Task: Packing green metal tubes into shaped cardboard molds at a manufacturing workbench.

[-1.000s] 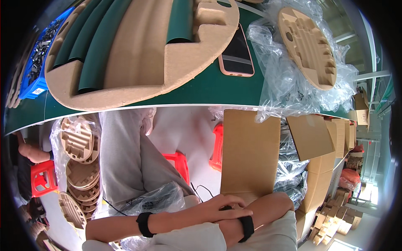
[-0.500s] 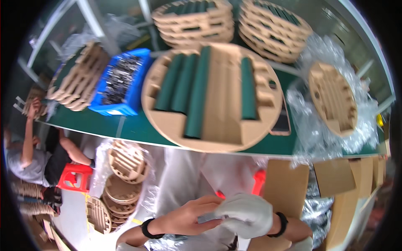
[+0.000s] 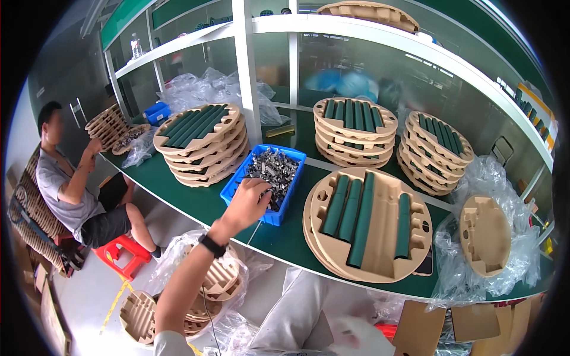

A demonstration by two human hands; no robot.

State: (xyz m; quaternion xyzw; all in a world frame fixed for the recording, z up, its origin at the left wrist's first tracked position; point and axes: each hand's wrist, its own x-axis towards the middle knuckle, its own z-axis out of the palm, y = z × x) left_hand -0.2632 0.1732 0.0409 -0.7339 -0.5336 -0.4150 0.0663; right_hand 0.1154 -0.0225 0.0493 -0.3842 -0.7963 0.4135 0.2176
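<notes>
My bare left hand, with a black band at the wrist, reaches over the near side of a blue bin. Its fingers are curled down at the small metal pieces heaped there; whatever they grip is hidden. My right hand is a pale, gloved-looking blur at the bottom edge, below the table, and its fingers cannot be made out. Right of the bin lies a round tan moulded tray on another tray. Dark green tubes fill several of its grooves, while a wide channel between them is bare.
Stacked trays with green tubes stand left of the bin, with more stacks behind. Clear plastic wrap and a tray lie at right. A white shelf post rises behind the bin. A person sits at far left.
My left hand has left my right hand and moved up and forward to the blue bin. My right hand has dropped lower. The view has tilted up and swung left.
</notes>
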